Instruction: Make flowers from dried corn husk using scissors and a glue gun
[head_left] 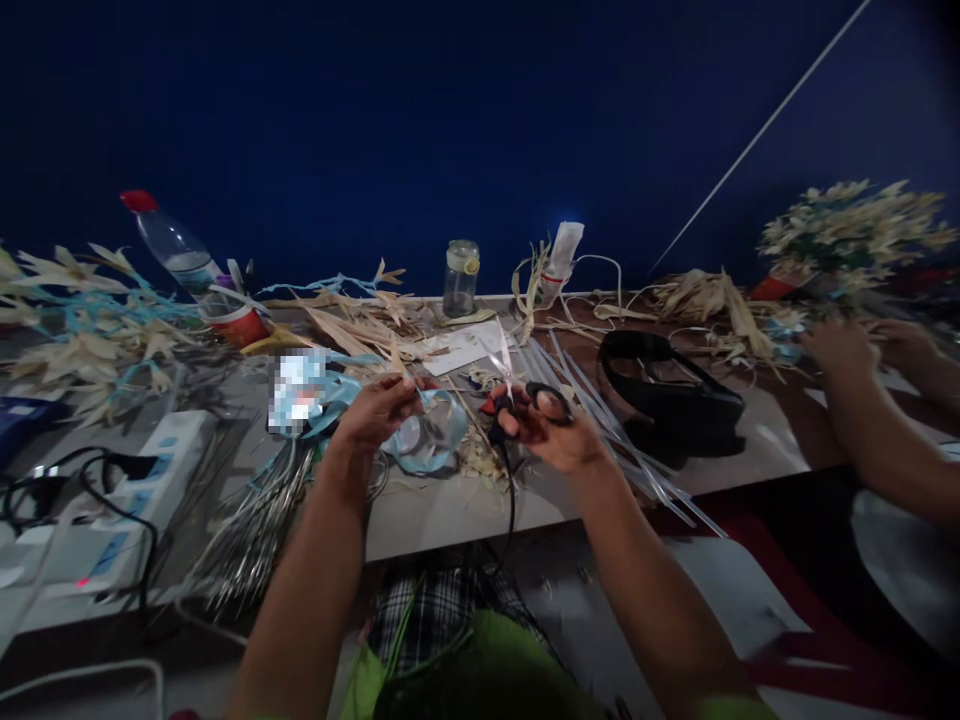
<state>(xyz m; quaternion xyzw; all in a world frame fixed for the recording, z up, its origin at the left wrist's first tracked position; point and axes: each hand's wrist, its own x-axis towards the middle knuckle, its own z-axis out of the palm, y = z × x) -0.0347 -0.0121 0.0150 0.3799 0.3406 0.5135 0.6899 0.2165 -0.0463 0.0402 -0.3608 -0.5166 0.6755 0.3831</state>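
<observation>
My left hand [382,408] is closed in a pinch on a light blue ribbon [442,455], which curls down in a loop to the right of the fingers. A pale pointed husk piece shows just above those fingertips; I cannot tell if it is held too. My right hand [555,435] grips black-handled scissors [505,360], fingers in the loops, the blades spread and pointing up and away. The blades are apart from the ribbon. Between and below the hands lie husk scraps [480,460] on the table.
Thin wires [259,530] and a power strip [150,500] lie left. Clear sticks [622,440] and a black strap-like object [667,390] lie right. Behind stand a glass jar [460,280] and a tilted bottle [176,245]. Another person's hands [840,350] work near husk flowers [855,230].
</observation>
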